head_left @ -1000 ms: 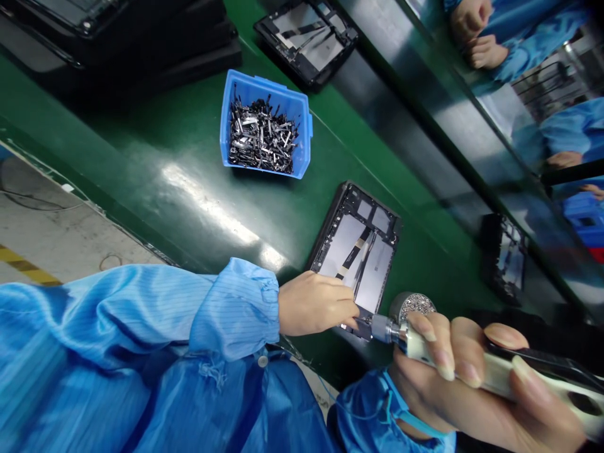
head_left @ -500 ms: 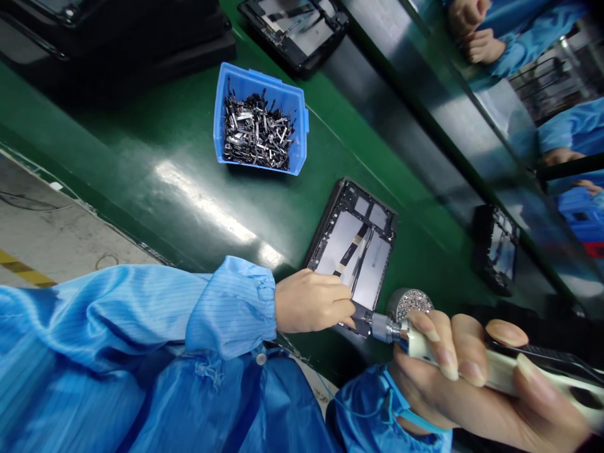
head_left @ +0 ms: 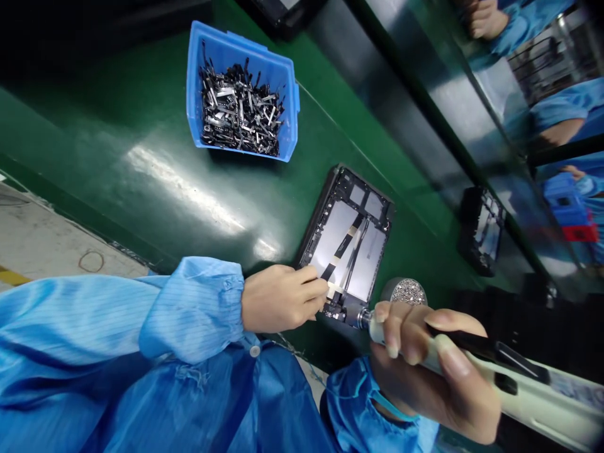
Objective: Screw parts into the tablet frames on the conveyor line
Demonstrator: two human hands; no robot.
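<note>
Head view: opened tablet-like device point(head_left: 342, 242) lies at centre-right of the frame on the green bench point(head_left: 264, 195), slightly tilted in picture, pale panels and a dark ribbon strip exposed. Right hand point(head_left: 438, 365), lower right, fingers wrapped round a cream powered screwdriver point(head_left: 542, 402); its metal nose point(head_left: 364, 318) is at the lower end of the device, bit contact not discernible. Left hand point(head_left: 285, 299), lower centre, fingers curled together, fingertips at the device's lower left edge; cannot tell whether they pinch anything. Round tub point(head_left: 389, 290) of small shiny pieces sits just beside the device, right of it. Blue bin point(head_left: 245, 47), upper left of centre, holds many small dark and silver parts point(head_left: 240, 113). Second opened device point(head_left: 486, 229) at right. Another person's hand point(head_left: 488, 19), upper right.
</note>
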